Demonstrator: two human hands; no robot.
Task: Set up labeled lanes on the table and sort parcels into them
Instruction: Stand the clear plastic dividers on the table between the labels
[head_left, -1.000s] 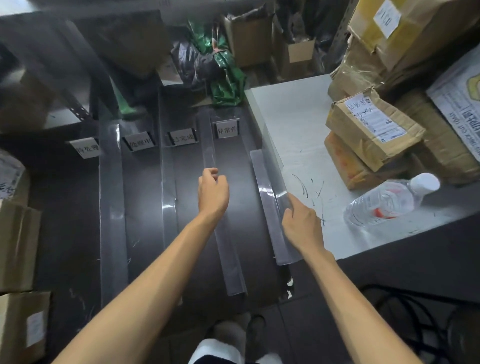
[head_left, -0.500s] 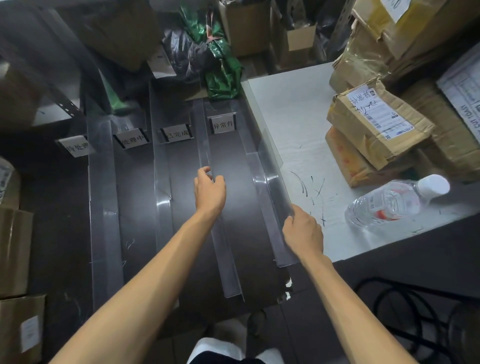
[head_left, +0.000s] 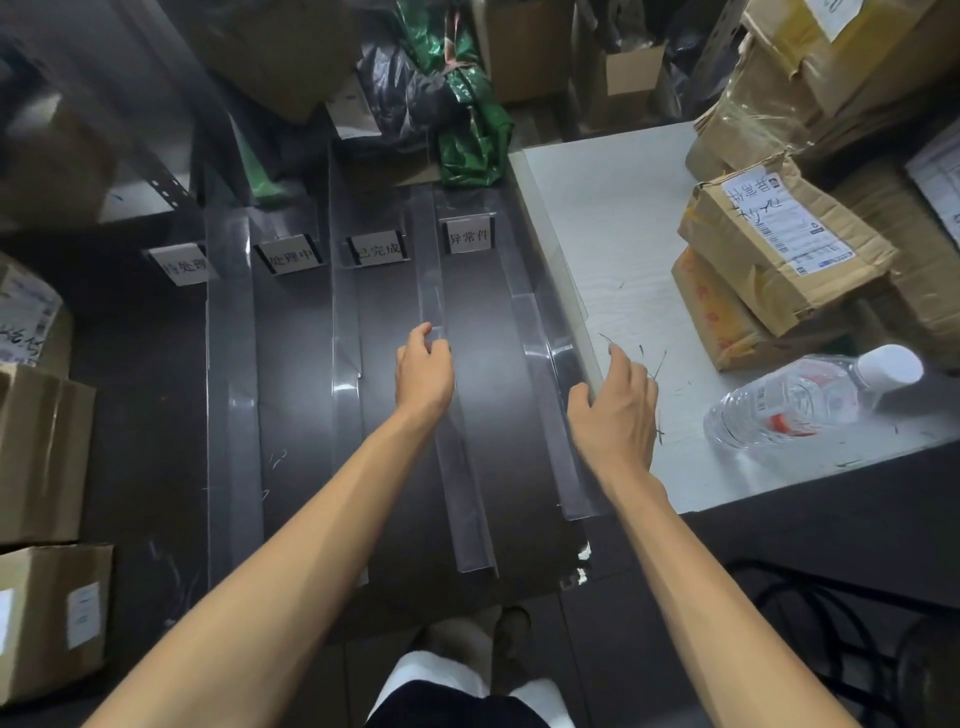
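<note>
Cardboard boxes (head_left: 44, 452) stand left of a dark table (head_left: 156, 415). Four white label cards (head_left: 469, 236) sit across the table's far end, and four clear plastic dividers (head_left: 231, 389) run lengthwise along it. Over the table's middle, the left hand (head_left: 423, 371) curls its fingers round the third divider (head_left: 467, 509), gripping it. At the table's right edge, the right hand (head_left: 615, 410) pinches the fourth divider (head_left: 545, 332) between thumb and loosely bent fingers. Right of the table, taped parcels (head_left: 779, 249) and a water bottle (head_left: 800, 400) lie on a white surface (head_left: 613, 208).
</note>
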